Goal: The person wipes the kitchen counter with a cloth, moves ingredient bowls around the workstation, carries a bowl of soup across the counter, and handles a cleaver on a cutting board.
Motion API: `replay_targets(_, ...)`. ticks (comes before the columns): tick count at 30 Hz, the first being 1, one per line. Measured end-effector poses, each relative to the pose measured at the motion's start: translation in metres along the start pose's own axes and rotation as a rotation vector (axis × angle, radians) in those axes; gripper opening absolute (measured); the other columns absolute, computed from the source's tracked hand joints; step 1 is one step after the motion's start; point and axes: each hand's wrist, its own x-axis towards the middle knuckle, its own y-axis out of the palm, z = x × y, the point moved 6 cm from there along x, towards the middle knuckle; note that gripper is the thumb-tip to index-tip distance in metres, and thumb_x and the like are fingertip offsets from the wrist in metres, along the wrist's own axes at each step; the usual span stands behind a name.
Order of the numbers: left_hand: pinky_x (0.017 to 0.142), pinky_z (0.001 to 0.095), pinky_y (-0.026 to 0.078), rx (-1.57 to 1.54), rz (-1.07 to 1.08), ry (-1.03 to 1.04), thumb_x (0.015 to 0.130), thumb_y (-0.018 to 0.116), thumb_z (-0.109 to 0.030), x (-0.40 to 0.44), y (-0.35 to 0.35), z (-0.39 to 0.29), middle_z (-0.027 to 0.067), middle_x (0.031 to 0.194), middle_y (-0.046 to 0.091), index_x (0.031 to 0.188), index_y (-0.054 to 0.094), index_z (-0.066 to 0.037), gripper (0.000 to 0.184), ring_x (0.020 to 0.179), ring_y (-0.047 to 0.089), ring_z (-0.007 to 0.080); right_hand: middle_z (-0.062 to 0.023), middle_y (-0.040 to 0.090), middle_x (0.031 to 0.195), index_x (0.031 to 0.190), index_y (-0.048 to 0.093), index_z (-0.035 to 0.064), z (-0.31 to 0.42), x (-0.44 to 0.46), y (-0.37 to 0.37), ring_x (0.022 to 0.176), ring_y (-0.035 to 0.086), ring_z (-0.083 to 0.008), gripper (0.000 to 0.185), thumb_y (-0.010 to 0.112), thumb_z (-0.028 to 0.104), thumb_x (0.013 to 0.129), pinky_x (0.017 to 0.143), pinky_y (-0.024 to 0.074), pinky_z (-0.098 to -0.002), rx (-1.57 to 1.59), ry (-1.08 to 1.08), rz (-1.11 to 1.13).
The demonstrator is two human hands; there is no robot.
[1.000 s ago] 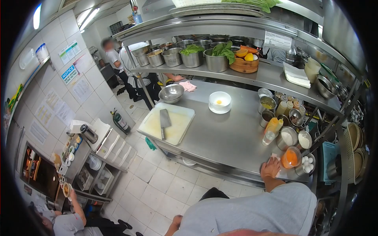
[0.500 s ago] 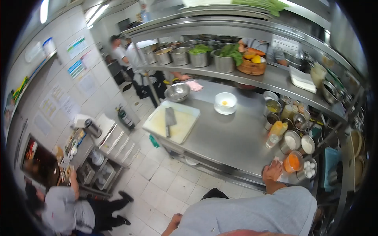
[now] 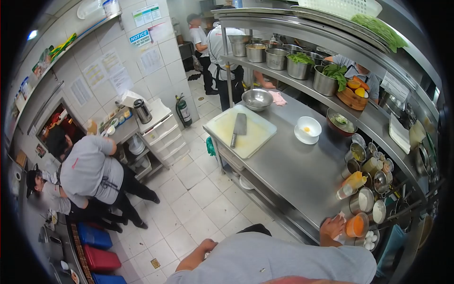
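My right hand point(image 3: 332, 228) rests on the steel counter's near right edge, fingers out flat over a whitish cloth or paper point(image 3: 341, 217). Beside it stands a clear tub of orange food point(image 3: 356, 225), and next to that a metal pot with several white eggs point(image 3: 371, 240). My left hand point(image 3: 208, 245) hangs by my body, away from the counter; its fingers are too hidden to read. Farther along the counter, a white bowl with an egg yolk point(image 3: 307, 130) sits apart from both hands. A cleaver point(image 3: 239, 128) lies on a white cutting board point(image 3: 255, 142).
A steel mixing bowl point(image 3: 257, 99) stands behind the board. Squeeze bottles point(image 3: 352, 182) and metal containers line the counter's right side. Pots point(image 3: 326, 81) fill the shelf above. Two people stand at the left, one in a grey shirt point(image 3: 92, 163); other people are behind the shelf.
The view has swung left, showing a second person and blue and red boxes at lower left. My right hand stays beside the orange tub. The grey-shirted person at left stands more upright in view.
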Motion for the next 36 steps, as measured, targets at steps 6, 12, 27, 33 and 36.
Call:
replay_targets(6, 0.072, 0.0446, 0.064, -0.011, 0.002, 0.012, 0.096, 0.072, -0.045, 0.006, 0.005, 0.005, 0.0231, 0.097, 0.081, 0.112, 0.080, 0.009, 0.057, 0.080, 0.079, 0.0337, -0.0179, 0.049, 0.162, 0.156, 0.057, 0.0114, 0.001, 0.000, -0.001, 0.156, 0.040, -0.0417, 0.060, 0.065, 0.034, 0.101, 0.125, 0.0359, -0.0602, -0.013, 0.006, -0.007)
replay_targets(12, 0.081, 0.0437, 0.062, 0.056, -0.017, 0.082, 0.095, 0.075, -0.042, 0.004, 0.002, 0.000, 0.0262, 0.102, 0.082, 0.112, 0.079, 0.011, 0.056, 0.091, 0.080, 0.0346, -0.0194, 0.051, 0.159, 0.151, 0.061, 0.0081, -0.002, 0.004, 0.010, 0.149, 0.043, -0.0442, 0.058, 0.066, 0.033, 0.099, 0.122, 0.0369, -0.0598, 0.002, -0.071, -0.109)
replay_targets(27, 0.090, 0.0453, 0.060, 0.073, 0.018, 0.195, 0.092, 0.075, -0.039, 0.047, 0.019, 0.033, 0.0311, 0.105, 0.080, 0.111, 0.080, 0.009, 0.052, 0.103, 0.080, 0.0385, -0.0175, 0.051, 0.162, 0.154, 0.061, 0.0089, -0.013, 0.012, 0.025, 0.152, 0.042, -0.0427, 0.064, 0.063, 0.040, 0.098, 0.125, 0.0332, -0.0587, 0.080, 0.007, -0.054)
replay_targets(33, 0.094, 0.0468, 0.060, 0.146, 0.006, 0.246, 0.093, 0.073, -0.044, 0.047, 0.019, 0.030, 0.0314, 0.109, 0.080, 0.112, 0.080, 0.008, 0.055, 0.108, 0.079, 0.0419, -0.0166, 0.051, 0.162, 0.154, 0.061, 0.0097, -0.014, 0.012, 0.026, 0.153, 0.042, -0.0415, 0.065, 0.064, 0.040, 0.097, 0.125, 0.0331, -0.0586, 0.088, 0.010, -0.063)
replay_targets(36, 0.095, 0.0470, 0.060, 0.141, -0.002, 0.215, 0.093, 0.073, -0.045, 0.046, 0.020, 0.034, 0.0314, 0.110, 0.080, 0.112, 0.080, 0.008, 0.057, 0.110, 0.078, 0.0426, -0.0164, 0.051, 0.162, 0.154, 0.061, 0.0097, -0.013, 0.012, 0.027, 0.153, 0.042, -0.0413, 0.065, 0.063, 0.040, 0.097, 0.125, 0.0329, -0.0582, 0.086, 0.011, -0.064)
